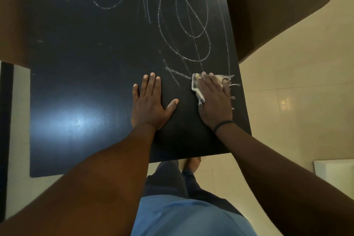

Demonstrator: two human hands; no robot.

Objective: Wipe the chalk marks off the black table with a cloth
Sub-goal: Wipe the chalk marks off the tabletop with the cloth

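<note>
- Right hand (214, 99) pressed flat on cloth (197, 86) near right edge of black tabletop (86, 63); fingers (206, 78) straight and close together, spread over the cloth, not curled round it. Flat palm probably there to load the whole cloth evenly for a wiping stroke.
- Cloth pale, frayed threads sticking out toward the right edge; most of it hidden under the hand.
- Left hand (151, 101) flat on bare tabletop just left of the cloth, fingers (152, 82) straight, thumb out wide, holding nothing. Likely a brace for leaning in, and to steady the tabletop against the push.
- Chalk marks (191, 30): loops and long strokes on far right half, scribbles at far edge, short strokes touching the cloth's far-left side. Near left area dark, with glare patch.
- Judgement: wiping at an early-to-middle stage; most marks lie beyond the cloth, so strokes must reach away from the body.
- Brown chair (277, 5) beside far right corner.
</note>
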